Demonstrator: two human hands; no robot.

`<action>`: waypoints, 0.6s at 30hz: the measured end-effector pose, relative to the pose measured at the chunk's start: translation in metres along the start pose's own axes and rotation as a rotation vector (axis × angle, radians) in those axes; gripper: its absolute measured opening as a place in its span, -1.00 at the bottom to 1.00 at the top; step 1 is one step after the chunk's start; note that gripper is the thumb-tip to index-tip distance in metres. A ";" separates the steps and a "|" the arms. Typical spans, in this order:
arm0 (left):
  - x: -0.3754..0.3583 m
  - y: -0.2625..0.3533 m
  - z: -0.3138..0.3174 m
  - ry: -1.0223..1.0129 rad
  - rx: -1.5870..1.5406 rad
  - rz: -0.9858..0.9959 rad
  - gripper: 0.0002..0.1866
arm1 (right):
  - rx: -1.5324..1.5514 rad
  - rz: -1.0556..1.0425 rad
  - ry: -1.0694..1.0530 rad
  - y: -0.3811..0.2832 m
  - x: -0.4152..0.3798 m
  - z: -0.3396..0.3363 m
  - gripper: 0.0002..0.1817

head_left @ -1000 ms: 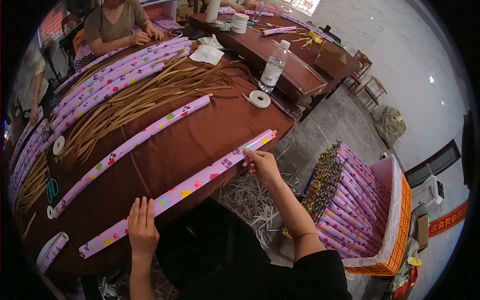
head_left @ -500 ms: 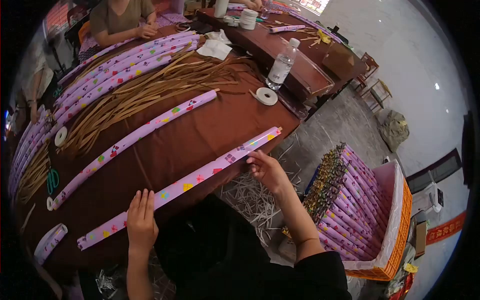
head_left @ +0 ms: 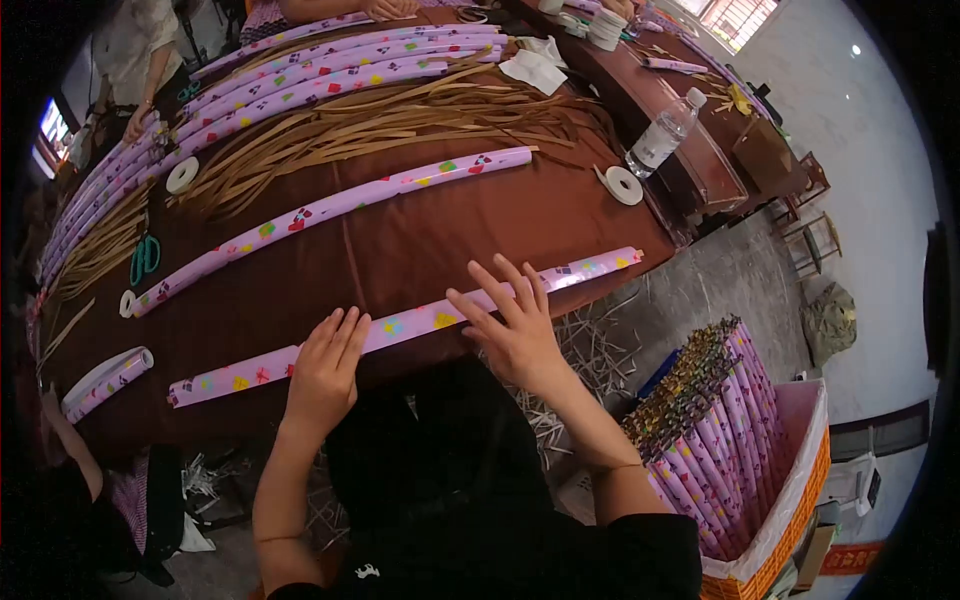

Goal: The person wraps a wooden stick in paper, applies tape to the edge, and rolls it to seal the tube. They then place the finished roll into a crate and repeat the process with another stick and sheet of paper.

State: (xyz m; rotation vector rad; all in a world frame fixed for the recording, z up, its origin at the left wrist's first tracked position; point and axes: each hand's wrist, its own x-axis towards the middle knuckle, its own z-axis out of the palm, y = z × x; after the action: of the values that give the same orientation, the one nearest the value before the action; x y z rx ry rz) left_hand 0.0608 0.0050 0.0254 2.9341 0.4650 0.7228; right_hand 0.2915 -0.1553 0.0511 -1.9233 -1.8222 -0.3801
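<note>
A long roll of lilac patterned wrapping paper (head_left: 408, 328) lies along the near edge of the brown-covered table, in front of my body. My left hand (head_left: 326, 366) rests flat on its left half, fingers straight and together. Further right, my right hand (head_left: 512, 328) is over the roll with fingers spread wide, covering a short stretch of it. A second lilac roll (head_left: 340, 212) lies behind, roughly parallel, with a small white tape roll (head_left: 127, 304) at its left end. At the left is a shorter, thicker roll of the paper (head_left: 108, 384).
Brown strips (head_left: 330, 145) and more lilac rolls (head_left: 340, 80) spread across the far side. Teal-handled scissors (head_left: 145, 258), tape (head_left: 624, 186) and a water bottle (head_left: 665, 135) stand about. An orange crate (head_left: 775, 560) of rolls is at right. Other people sit around the table.
My right hand has slid left along the roll from near its right end, and its fingers have spread. My left hand stays on the left half. The camera view has shifted.
</note>
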 end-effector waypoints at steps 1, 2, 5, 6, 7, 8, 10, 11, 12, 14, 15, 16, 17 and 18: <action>0.001 0.001 -0.001 -0.003 -0.003 0.009 -0.46 | -0.011 -0.002 -0.013 0.007 0.004 0.005 -0.42; 0.002 0.000 -0.002 -0.002 -0.006 0.016 -0.46 | -0.004 -0.013 -0.012 0.012 0.001 0.011 -0.42; 0.001 -0.004 -0.002 -0.064 -0.028 0.002 -0.47 | -0.143 -0.076 -0.103 0.023 -0.007 0.030 -0.41; 0.001 -0.003 -0.004 -0.063 -0.028 -0.005 -0.47 | -0.141 -0.082 -0.106 0.023 -0.009 0.032 -0.41; 0.002 -0.001 -0.006 -0.075 -0.091 -0.038 -0.46 | -0.200 -0.079 -0.115 0.022 -0.010 0.033 -0.41; 0.004 0.002 -0.010 -0.089 -0.154 -0.068 -0.45 | -0.260 -0.073 -0.124 0.020 -0.010 0.034 -0.42; 0.012 0.012 -0.017 -0.108 -0.129 -0.117 -0.42 | -0.177 -0.049 -0.106 0.015 -0.008 0.032 -0.43; 0.015 0.017 -0.018 -0.123 -0.102 -0.165 -0.37 | -0.098 -0.027 -0.086 0.013 -0.007 0.030 -0.44; 0.016 0.018 -0.005 -0.118 -0.085 -0.247 -0.34 | -0.099 -0.021 -0.084 0.013 -0.006 0.027 -0.44; 0.021 0.025 0.007 -0.111 0.064 -0.305 -0.34 | -0.067 -0.040 -0.148 0.014 -0.004 0.022 -0.38; 0.024 0.029 0.012 -0.104 0.216 -0.367 -0.35 | -0.071 -0.037 -0.144 0.014 -0.004 0.022 -0.38; 0.028 0.033 0.018 -0.060 0.251 -0.397 -0.36 | -0.079 -0.044 -0.154 0.014 -0.005 0.022 -0.35; 0.033 0.039 0.019 -0.021 0.230 -0.380 -0.36 | -0.088 -0.052 -0.164 0.015 -0.004 0.023 -0.32; 0.039 0.047 0.020 0.018 0.208 -0.362 -0.36 | -0.095 -0.050 -0.159 0.015 -0.004 0.023 -0.32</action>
State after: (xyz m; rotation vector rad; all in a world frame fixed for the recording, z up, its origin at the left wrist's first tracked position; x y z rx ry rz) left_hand 0.1158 -0.0279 0.0320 2.8985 1.0976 0.6871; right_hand 0.3030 -0.1474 0.0274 -2.0260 -1.9899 -0.3440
